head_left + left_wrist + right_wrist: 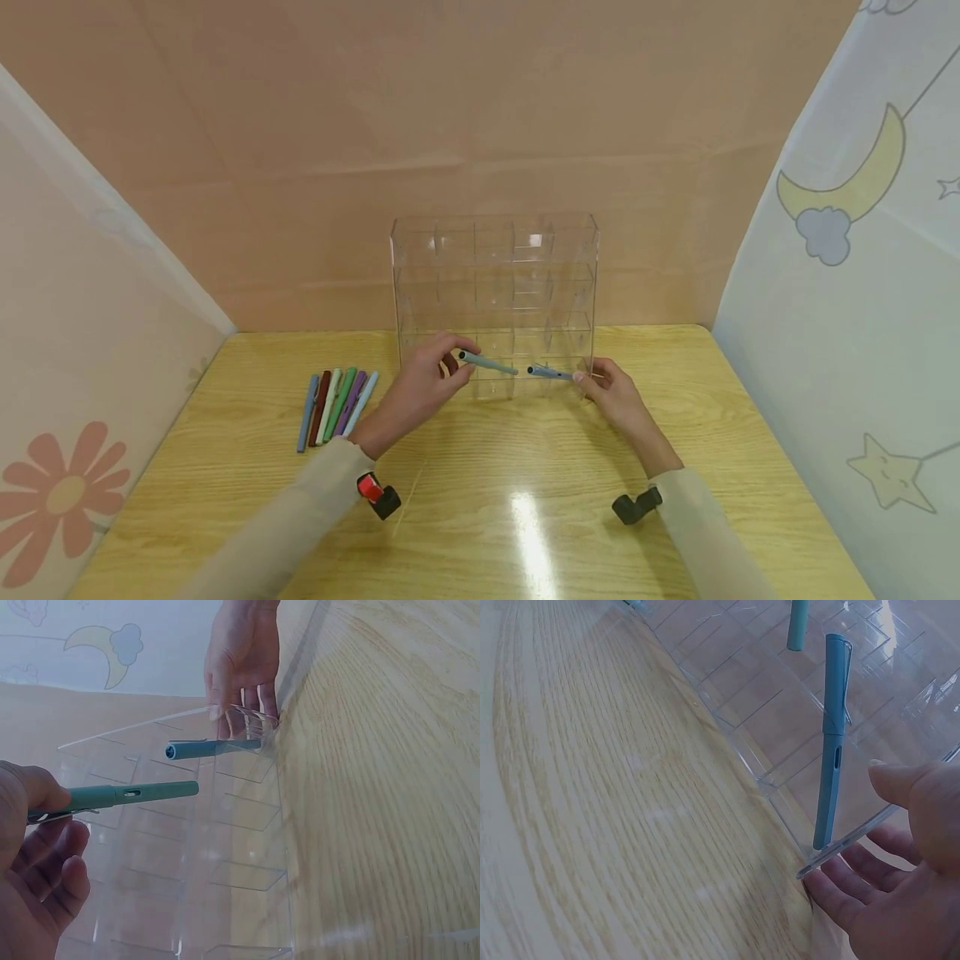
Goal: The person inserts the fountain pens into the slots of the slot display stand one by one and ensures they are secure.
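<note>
My left hand (427,379) pinches a teal pen (487,364) between thumb and fingers, in front of a clear acrylic rack (597,258). The pen's free end points right, as the left wrist view also shows. A blue pen (832,742) with a metal clip lies lengthwise low in the rack, one end by its right side wall. At that wall is my right hand (617,400), thumb on the inner side and fingers around the outside, holding the rack's edge. In the right wrist view the thumb (892,784) is apart from the blue pen.
Left of the rack, several capped pens (347,402) lie side by side on the wooden table (465,517), in blue, dark red, pale green, green, purple and light blue. A peach cloth (300,167) hangs behind the rack. Patterned white cloths (847,333) stand at both sides.
</note>
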Available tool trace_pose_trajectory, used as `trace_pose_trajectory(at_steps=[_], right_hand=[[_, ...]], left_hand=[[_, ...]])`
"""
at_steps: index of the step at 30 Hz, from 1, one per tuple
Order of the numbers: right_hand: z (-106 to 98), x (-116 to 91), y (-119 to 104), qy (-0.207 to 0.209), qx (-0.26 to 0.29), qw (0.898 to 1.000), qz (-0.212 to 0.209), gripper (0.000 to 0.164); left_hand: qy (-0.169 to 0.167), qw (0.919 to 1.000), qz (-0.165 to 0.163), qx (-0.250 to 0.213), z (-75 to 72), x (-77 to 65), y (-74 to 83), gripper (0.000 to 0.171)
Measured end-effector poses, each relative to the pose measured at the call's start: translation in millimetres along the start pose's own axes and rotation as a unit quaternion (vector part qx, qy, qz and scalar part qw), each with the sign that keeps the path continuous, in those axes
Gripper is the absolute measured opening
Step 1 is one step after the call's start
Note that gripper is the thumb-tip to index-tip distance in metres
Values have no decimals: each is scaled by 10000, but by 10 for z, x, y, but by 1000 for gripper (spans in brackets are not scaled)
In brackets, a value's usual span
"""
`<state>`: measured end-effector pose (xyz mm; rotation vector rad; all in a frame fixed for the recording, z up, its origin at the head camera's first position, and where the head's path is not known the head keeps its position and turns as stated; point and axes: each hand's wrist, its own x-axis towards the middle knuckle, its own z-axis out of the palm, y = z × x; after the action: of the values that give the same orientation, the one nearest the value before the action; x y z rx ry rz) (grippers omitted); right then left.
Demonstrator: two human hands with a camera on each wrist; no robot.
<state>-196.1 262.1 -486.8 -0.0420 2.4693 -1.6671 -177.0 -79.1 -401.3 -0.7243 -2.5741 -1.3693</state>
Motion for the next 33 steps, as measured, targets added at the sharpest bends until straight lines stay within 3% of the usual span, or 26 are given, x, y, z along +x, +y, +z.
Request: trace_pose_trajectory(at_steps=[11,33], right_hand=[[10,-2,4,-61,-16,10000,31,71],[10,5,-9,37,-59,10000,36,70]], left_hand=[[-262,9994,-166,-183,185,34,-85,19],[-779,9959,-463,-20,506,178,-209,22]])
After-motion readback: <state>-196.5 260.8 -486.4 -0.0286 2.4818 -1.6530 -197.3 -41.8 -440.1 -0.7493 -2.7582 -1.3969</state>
